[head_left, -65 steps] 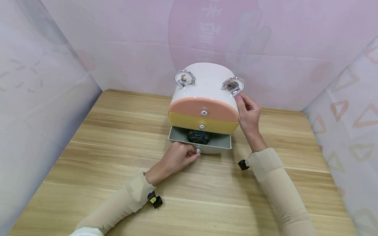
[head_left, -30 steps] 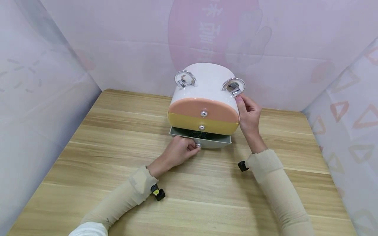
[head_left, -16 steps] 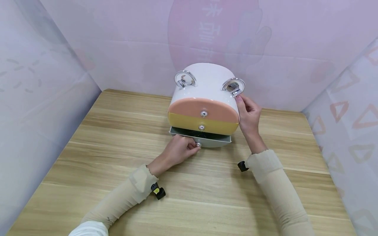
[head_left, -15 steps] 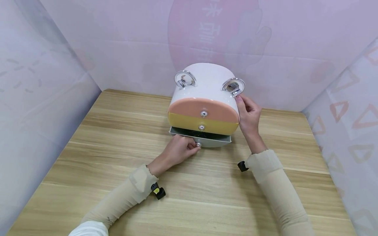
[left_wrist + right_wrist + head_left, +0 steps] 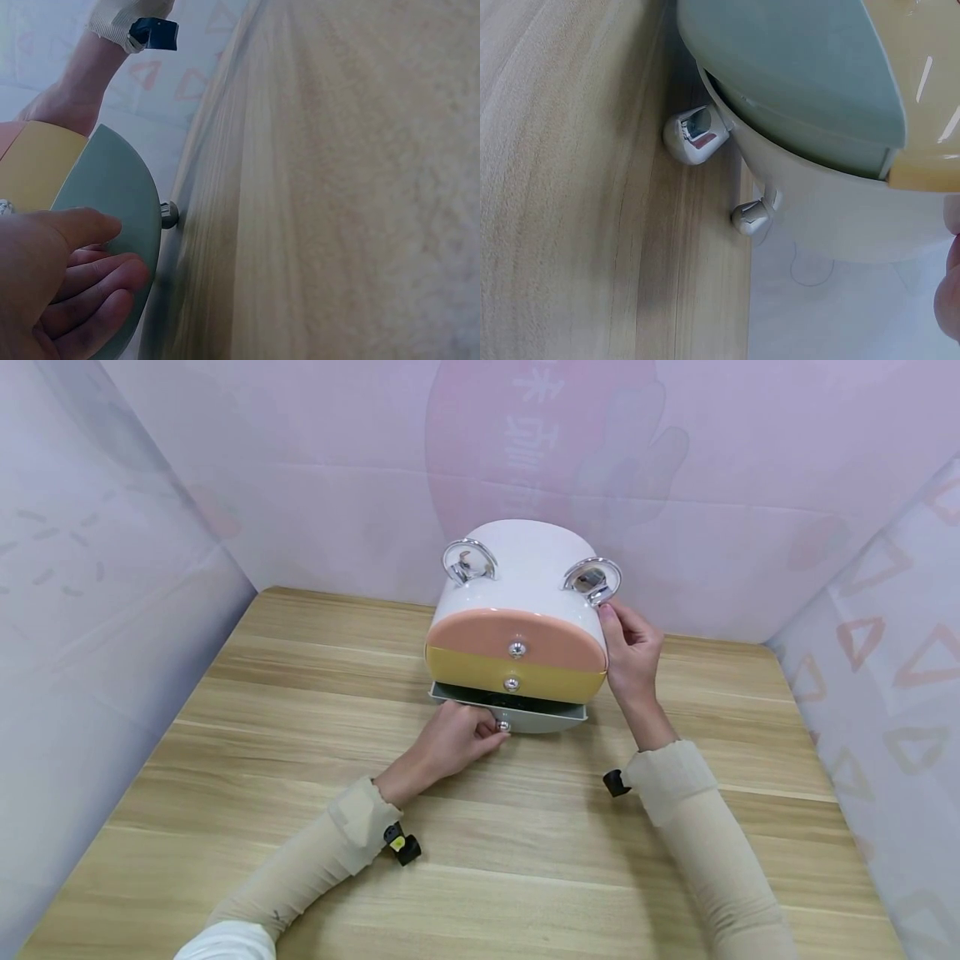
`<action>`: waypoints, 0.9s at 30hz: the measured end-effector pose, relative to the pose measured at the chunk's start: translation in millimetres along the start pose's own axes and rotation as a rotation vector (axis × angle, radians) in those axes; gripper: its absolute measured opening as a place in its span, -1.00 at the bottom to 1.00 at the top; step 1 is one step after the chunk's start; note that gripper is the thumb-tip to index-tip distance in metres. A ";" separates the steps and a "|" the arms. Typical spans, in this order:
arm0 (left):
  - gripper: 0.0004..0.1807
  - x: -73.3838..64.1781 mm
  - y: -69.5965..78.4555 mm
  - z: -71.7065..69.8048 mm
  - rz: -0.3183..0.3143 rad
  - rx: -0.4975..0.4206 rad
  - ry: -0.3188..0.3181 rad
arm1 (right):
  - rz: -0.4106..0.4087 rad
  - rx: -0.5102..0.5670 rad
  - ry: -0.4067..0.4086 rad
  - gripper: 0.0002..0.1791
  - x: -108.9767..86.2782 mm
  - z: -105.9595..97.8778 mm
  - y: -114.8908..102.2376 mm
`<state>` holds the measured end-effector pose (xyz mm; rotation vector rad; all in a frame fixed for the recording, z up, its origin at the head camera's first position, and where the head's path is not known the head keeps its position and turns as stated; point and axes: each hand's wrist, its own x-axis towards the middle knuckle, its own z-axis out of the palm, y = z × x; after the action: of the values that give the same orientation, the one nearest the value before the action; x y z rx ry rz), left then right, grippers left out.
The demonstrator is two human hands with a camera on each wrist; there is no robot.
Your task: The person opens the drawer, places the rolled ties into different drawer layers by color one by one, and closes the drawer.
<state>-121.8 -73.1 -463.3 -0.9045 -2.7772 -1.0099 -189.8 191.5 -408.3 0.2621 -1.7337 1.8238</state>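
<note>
A small white drawer box (image 5: 525, 552) with two chrome ears stands on the table, its coral top drawer (image 5: 480, 635) and yellow middle drawer (image 5: 465, 668) pushed in. Its grey-green bottom drawer (image 5: 551, 722) sticks out a little, with a dark interior. My left hand (image 5: 450, 742) pinches the chrome knob (image 5: 504, 726) of that drawer; in the left wrist view the thumb and curled fingers (image 5: 97, 292) lie in front of the green face. My right hand (image 5: 636, 656) grips the box's right side just under the right ear (image 5: 592, 580). Only its fingertips (image 5: 949, 292) show in the right wrist view.
Chrome feet (image 5: 696, 135) raise the box off the wooden table (image 5: 480, 877). A pale pink printed backdrop (image 5: 337, 510) rises behind the table, with more printed panels at the left and right sides. Small black cameras (image 5: 407, 849) are strapped at both wrists.
My left hand has pushed the bottom drawer inward. The dark, round patterned object seen inside earlier is now almost hidden. During the last half second the drawer barely moves; my right hand stays put.
</note>
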 end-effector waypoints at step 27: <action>-0.88 9.4 -4.7 -1.7 -0.007 0.011 -0.008 | -0.027 -0.029 0.007 -0.80 -0.6 0.0 1.4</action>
<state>-132.3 -72.3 -462.5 -0.8997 -2.7921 -0.9926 -190.0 191.4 -409.8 0.2658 -1.7423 1.7778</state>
